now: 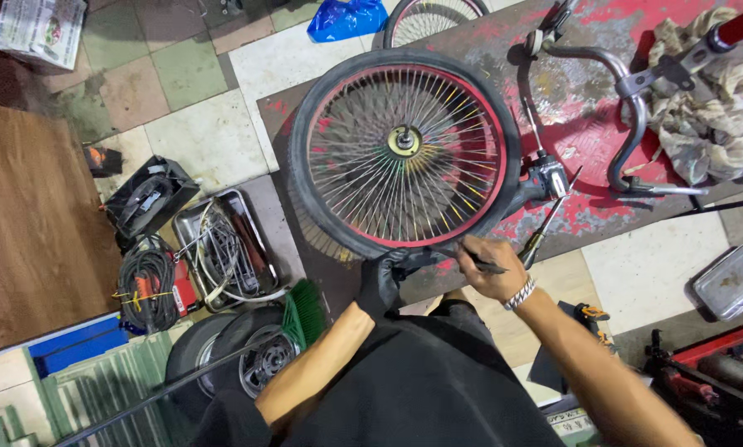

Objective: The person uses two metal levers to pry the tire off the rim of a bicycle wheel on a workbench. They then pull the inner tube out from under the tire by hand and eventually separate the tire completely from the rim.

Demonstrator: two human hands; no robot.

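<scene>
A bicycle wheel (405,149) with a black tyre, red rim and many spokes lies flat on a worn red workbench (578,132). My left hand (385,280), in a black glove, grips the tyre's near edge. My right hand (492,269), bare with a silver bracelet, holds a thin dark tool against the tyre just right of the left hand. A screwdriver (544,228) lies on the bench beside my right hand.
Chrome handlebars (628,99) and a crumpled rag (703,108) sit on the bench's right. On the tiled floor are a metal tray of cables (222,244), a coiled cord (146,285), a green broom (305,310), small wheels (239,352), another tray (732,281) and a blue bag (347,16).
</scene>
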